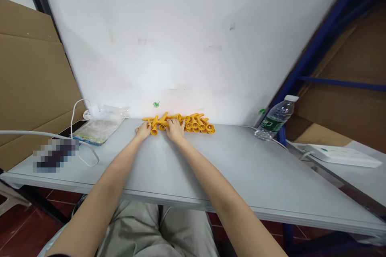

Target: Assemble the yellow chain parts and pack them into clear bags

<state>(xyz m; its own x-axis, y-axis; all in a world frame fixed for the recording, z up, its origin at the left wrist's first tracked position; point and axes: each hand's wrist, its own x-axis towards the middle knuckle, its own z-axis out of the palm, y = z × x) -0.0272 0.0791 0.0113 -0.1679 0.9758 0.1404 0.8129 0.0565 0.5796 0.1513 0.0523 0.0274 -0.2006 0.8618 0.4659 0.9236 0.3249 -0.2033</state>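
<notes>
At the left, a clear plastic bag is laid on the table. At the left end of yellow horn-shaped pieces, heaped by the wall, the left hand is set with fingers curled; over their middle the right hand is placed, fingers partly spread. Whether any piece is gripped by either cannot be told. A bottle is stood farther right.

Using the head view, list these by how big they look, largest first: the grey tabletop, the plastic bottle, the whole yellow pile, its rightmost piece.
1. Grey tabletop
2. Plastic bottle and yellow pile: too alike to rank
3. Rightmost piece
</notes>
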